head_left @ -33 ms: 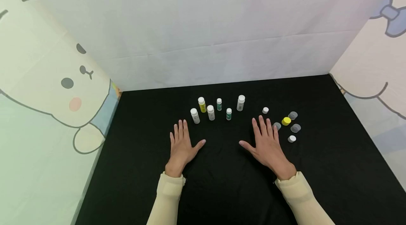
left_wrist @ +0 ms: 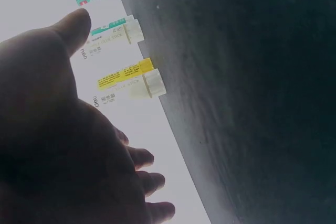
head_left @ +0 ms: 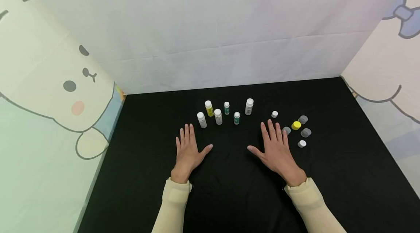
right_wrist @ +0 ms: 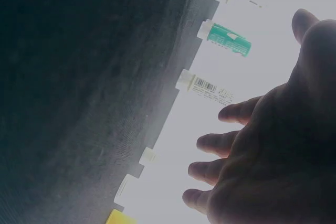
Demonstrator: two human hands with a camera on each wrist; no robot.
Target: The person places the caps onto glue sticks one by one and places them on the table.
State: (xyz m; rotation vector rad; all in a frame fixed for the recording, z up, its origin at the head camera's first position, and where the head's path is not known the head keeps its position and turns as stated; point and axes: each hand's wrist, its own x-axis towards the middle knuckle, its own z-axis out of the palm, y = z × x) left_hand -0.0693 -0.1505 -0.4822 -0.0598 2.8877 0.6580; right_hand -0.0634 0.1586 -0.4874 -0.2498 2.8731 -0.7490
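Note:
My left hand (head_left: pixel 188 152) is palm down over the black table, fingers straight and thumb spread, holding nothing. Its fingertips point toward a white glue stick (head_left: pixel 202 120), and beside that stand a yellow-labelled stick (head_left: pixel 209 109) and a second white one (head_left: pixel 218 117). Two small green-labelled sticks (head_left: pixel 236 118) and another white stick (head_left: pixel 249 107) are upright farther right. My right hand (head_left: pixel 276 152) also lies flat with fingers spread and holds nothing. One of its fingertips overlaps a clear cap (head_left: pixel 287 129); I cannot tell whether they touch.
Right of the right hand lie a yellow cap (head_left: pixel 296 125), two more clear caps (head_left: pixel 306 132) and a small white cap (head_left: pixel 302 144). Another white cap (head_left: pixel 274 114) is beyond the fingertips. A pale cloth wall (head_left: pixel 229 61) borders the black tablecloth (head_left: pixel 147 116) at the back.

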